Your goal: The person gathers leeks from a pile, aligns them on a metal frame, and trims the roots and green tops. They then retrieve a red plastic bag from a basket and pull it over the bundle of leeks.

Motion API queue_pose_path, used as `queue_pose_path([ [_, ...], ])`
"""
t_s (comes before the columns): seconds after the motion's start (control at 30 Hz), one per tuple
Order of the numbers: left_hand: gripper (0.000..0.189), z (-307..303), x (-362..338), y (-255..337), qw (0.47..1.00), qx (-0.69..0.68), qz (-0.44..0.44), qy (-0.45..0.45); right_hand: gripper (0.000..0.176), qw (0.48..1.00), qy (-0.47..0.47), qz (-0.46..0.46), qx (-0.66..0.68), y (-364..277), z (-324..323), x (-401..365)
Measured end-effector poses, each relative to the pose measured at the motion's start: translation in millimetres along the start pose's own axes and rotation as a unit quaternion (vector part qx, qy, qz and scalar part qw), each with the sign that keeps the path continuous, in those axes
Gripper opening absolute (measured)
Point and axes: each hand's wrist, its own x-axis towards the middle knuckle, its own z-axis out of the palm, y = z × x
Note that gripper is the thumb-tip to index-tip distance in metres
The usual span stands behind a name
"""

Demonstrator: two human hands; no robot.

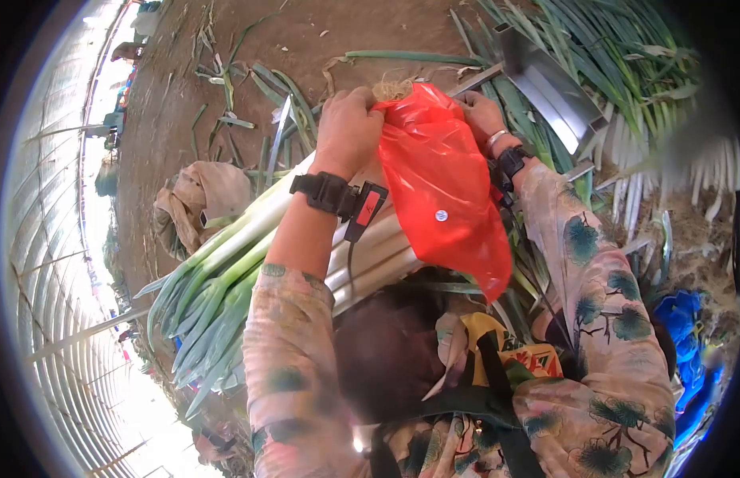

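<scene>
A bundle of large green onions (246,239) lies across in front of me, its green leaves at the left and its white stems under my arms. A thin red plastic bag (438,179) hangs draped over the root end, and some pale roots (395,88) show at its upper edge. My left hand (348,127) is closed on the bag's upper left edge, fingers curled. At the bag's upper right edge, my right hand (483,117) is closed on the plastic, its fingertips partly hidden behind it.
A shiny metal channel (549,88) stands beyond my right hand. More green onions (617,72) are piled at the upper right. Loose leaves litter the soil (306,28). A crumpled beige cloth (201,199) sits at the left, and blue plastic (682,319) at the lower right.
</scene>
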Motion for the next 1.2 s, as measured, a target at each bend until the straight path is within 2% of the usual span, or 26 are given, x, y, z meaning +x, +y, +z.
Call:
queue_pose_path([
  [0.1, 0.025, -3, 5, 1, 0.996, -0.044, -0.066, -0.044, 0.038, 0.998, -0.045, -0.011, -0.039, -1, 16, 25],
  [0.27, 0.025, 2, 17, -6, 0.994, 0.001, -0.097, -0.041, 0.040, 0.992, -0.112, -0.051, -0.023, -2, 43, 48],
  [0.3, 0.025, 6, 19, -12, 0.997, 0.021, -0.073, -0.028, 0.041, 0.990, -0.131, -0.057, -0.018, 3, 48, 52],
  [0.37, 0.025, 16, 23, -25, 0.998, 0.062, -0.023, -0.001, 0.042, 0.962, -0.190, -0.027, 0.196, 67, 94, 94],
  [0.43, 0.026, 22, 25, -36, 0.997, 0.071, -0.035, -0.012, 0.042, 0.937, -0.231, -0.015, 0.262, 93, 111, 113],
  [0.53, 0.026, 18, 27, -36, 0.994, 0.060, -0.074, -0.058, 0.043, 0.940, -0.289, 0.002, 0.184, 93, 109, 114],
  [0.67, 0.023, 13, 35, -34, 0.984, 0.072, -0.105, -0.126, 0.043, 0.909, -0.385, 0.044, 0.156, 91, 109, 118],
  [0.77, 0.023, 12, 39, -40, 0.977, 0.022, -0.129, -0.169, 0.036, 0.863, -0.458, 0.117, 0.179, 72, 93, 114],
  [0.87, 0.022, 20, 40, -44, 0.979, -0.003, -0.138, -0.150, 0.033, 0.827, -0.493, 0.181, 0.199, 61, 78, 102],
  [0.97, 0.023, 27, 38, -51, 0.972, -0.128, -0.151, -0.129, 0.033, 0.809, -0.509, 0.215, 0.202, 50, 68, 91],
  [1.1, 0.029, 23, 34, -42, 0.952, -0.194, -0.170, -0.163, 0.033, 0.771, -0.521, 0.293, 0.220, 26, 52, 99],
  [1.2, 0.032, 24, 36, -49, 0.954, -0.187, -0.160, -0.171, 0.030, 0.819, -0.549, 0.147, 0.082, 40, 50, 122],
])
